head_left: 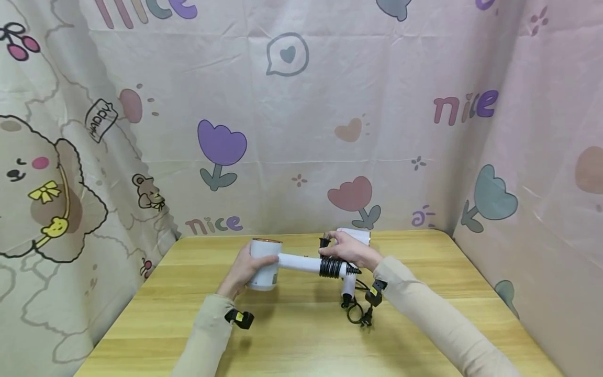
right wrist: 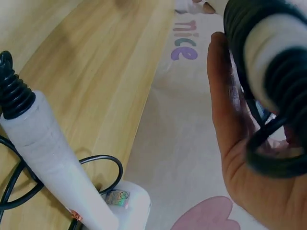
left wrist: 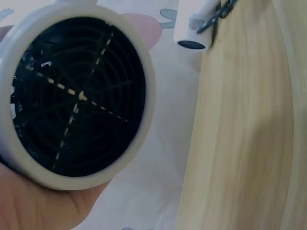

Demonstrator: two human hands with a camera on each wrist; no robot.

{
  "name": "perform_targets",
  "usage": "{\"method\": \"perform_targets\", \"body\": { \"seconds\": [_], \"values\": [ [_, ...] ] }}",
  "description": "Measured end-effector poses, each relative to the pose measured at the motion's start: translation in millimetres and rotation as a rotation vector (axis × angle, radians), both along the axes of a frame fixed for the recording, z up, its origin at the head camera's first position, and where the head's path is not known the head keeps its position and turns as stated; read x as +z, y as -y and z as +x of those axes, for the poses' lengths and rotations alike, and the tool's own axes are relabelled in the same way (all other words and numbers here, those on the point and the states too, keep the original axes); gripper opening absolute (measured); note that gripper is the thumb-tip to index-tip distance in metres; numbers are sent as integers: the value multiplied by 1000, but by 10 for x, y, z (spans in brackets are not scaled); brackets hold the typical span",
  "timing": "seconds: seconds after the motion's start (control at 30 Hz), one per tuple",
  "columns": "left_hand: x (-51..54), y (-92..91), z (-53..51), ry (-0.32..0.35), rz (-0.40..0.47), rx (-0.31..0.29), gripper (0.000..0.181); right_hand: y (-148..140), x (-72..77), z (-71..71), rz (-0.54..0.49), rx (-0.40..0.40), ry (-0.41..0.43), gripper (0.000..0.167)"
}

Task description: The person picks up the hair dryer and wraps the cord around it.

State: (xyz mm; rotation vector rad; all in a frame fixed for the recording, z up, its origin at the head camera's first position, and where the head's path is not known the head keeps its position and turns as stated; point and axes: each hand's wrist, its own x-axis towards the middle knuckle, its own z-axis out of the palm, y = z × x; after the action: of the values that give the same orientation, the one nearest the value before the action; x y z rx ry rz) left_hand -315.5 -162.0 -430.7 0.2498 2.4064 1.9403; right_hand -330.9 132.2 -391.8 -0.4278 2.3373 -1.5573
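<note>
A white hair dryer (head_left: 297,263) is held up above the table. My left hand (head_left: 247,269) grips its barrel, fingers behind and thumb across the front. In the left wrist view, the dryer's dark round grille (left wrist: 81,124) faces the camera. Black cord (head_left: 331,267) is wound round the far end of the handle. My right hand (head_left: 353,250) is just behind that end, pinching the black plug (head_left: 324,243) between thumb and fingers. The right wrist view shows the coiled cord partly covering the right hand (right wrist: 259,191).
A second white hair dryer (head_left: 349,285) lies on the wooden table (head_left: 301,330) below my right hand, its handle towards me. Its black cord and plug (head_left: 367,317) lie loose beside the handle. A patterned curtain (head_left: 292,131) hangs behind and at both sides.
</note>
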Motion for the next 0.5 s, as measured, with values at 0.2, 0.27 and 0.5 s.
{"method": "perform_targets", "body": {
  "seconds": [0.2,0.27,0.5],
  "values": [
    [12,-6,3,-5,-23,78,73,51,-17,10,78,-21,-138,32],
    [7,-6,-4,0,-23,107,74,82,-33,13,102,-15,-183,28],
    [-75,120,-34,38,-55,183,86,230,-162,32,117,38,-208,64]
  ]
}}
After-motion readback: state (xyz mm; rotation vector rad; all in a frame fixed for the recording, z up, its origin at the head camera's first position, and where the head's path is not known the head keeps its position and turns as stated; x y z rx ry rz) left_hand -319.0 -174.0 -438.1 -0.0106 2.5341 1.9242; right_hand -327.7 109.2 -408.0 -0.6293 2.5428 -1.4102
